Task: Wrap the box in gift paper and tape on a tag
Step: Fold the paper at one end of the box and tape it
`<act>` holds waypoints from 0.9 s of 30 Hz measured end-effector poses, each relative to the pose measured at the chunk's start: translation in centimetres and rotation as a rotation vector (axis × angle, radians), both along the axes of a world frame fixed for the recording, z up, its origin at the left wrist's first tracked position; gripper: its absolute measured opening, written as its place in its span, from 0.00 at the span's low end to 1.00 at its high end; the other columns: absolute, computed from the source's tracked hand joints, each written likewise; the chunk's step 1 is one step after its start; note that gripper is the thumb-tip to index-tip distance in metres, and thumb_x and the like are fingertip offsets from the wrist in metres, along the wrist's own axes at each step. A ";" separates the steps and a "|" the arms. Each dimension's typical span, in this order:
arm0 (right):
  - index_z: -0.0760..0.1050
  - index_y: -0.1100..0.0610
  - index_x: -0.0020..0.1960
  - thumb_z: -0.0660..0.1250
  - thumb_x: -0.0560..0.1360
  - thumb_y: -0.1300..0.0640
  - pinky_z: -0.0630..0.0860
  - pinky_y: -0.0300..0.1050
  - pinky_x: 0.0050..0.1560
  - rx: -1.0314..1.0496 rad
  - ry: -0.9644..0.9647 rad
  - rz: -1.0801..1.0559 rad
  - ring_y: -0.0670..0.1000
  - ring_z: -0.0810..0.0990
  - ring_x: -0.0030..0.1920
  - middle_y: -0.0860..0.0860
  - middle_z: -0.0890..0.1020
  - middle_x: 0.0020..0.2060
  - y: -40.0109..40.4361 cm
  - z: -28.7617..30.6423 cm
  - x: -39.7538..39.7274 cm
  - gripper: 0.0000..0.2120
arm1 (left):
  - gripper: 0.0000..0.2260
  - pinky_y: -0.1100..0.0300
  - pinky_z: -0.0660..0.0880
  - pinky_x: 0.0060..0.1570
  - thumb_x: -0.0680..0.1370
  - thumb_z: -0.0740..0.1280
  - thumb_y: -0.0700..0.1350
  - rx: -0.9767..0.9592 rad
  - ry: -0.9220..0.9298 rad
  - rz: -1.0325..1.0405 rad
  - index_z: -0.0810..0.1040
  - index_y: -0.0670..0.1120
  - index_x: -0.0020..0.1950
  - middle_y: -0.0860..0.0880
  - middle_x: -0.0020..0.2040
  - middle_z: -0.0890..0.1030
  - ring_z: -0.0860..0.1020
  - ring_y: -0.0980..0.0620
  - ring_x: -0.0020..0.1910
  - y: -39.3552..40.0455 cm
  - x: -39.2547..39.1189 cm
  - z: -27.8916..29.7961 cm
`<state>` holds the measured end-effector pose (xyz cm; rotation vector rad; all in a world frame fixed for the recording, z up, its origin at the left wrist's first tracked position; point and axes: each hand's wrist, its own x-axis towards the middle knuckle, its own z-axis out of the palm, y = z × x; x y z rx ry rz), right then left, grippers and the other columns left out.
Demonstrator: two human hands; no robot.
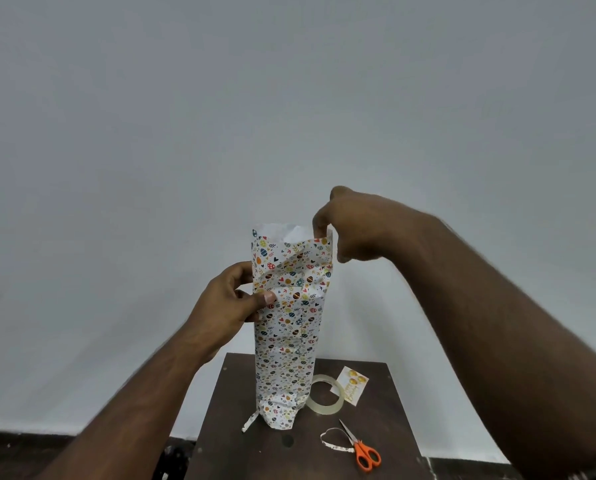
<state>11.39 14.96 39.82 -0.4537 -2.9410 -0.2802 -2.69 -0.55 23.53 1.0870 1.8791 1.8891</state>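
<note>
**A:** What is the left hand [232,301] doing?

**B:** Its fingers and thumb are curled round the left side of the tall box wrapped in gift paper [287,323], about halfway up. It grips it tight.

**A:** Where is the box?

**B:** It stands upright in the middle, with its bottom end on the small dark table [386,431]. The paper has little eggs and hearts on it. The top end of the paper is open, and you can see white inside. A thin paper strip [249,422] lies on the table just left of the bottom.

**A:** And the right hand [350,225]?

**B:** It is up at the top right corner. Its fingers pinch the paper edge there.

**A:** What else is on the table?

**B:** To the right of the box is a tape roll [326,394]. The tag [352,388] is just right of it, farther back. Near us lie orange scissors [364,450], with a curly paper strip [334,441] touching them.
</note>
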 end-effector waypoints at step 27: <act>0.80 0.52 0.63 0.67 0.79 0.64 0.81 0.42 0.33 -0.232 -0.296 -0.047 0.50 0.84 0.44 0.51 0.82 0.42 0.2 -0.1 -1.4 0.15 | 0.18 0.53 0.84 0.45 0.77 0.74 0.40 -0.018 0.016 0.014 0.77 0.50 0.66 0.52 0.61 0.83 0.85 0.46 0.46 0.3 0.0 -0.1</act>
